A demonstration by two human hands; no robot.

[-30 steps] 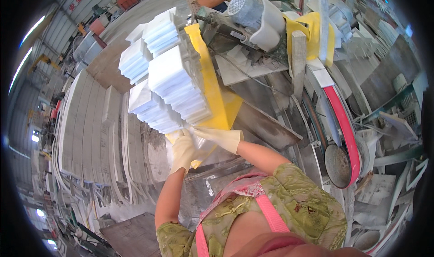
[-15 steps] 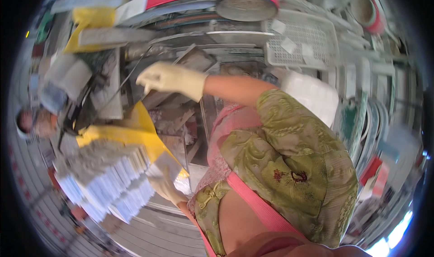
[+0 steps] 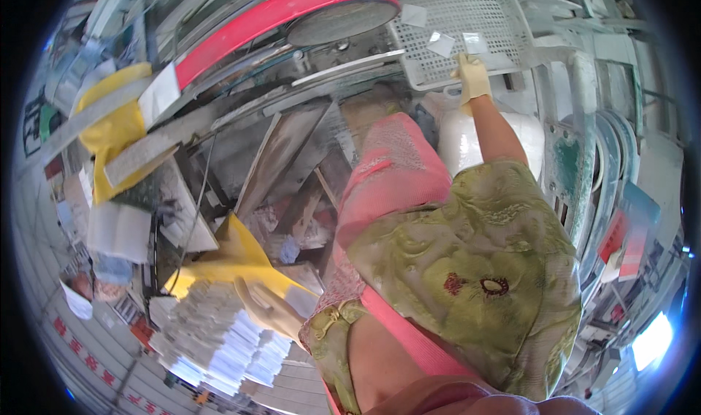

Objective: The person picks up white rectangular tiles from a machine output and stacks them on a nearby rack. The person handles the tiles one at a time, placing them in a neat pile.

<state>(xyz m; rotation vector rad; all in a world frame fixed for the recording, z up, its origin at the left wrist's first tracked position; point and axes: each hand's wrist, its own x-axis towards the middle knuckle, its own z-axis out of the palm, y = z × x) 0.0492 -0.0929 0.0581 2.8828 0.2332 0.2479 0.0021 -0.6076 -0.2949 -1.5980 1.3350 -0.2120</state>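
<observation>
My left hand [image 3: 269,307], in a pale glove, lies beside stacks of thin whitish square pieces [image 3: 212,331]. Its fingers are stretched out and it holds nothing; whether it touches the stacks is unclear. A yellow sheet [image 3: 244,258] lies along the far side of these stacks. Far to the right, my gloved right hand [image 3: 473,79] reaches to the near rim of a white perforated plastic basket [image 3: 504,13]. Its fingers look bent and slightly apart, with nothing visible between them. Just beyond the fingertips lies a small square piece [image 3: 475,43]; two more, including one square piece [image 3: 440,44], lie farther left.
A pink-edged belt loop [image 3: 292,2] runs across the far side. Yellow cloth [image 3: 113,137] hangs over a bar at left. Dusty boards [image 3: 281,152] lean in the middle, and a white rounded container [image 3: 460,141] stands below the basket. A person [image 3: 80,287] is at far left.
My right hand has swung from the left, above the yellow sheet, to the basket at right. The left hand stays near the stacks, its fingers now plainer. The view has turned and shifted.
</observation>
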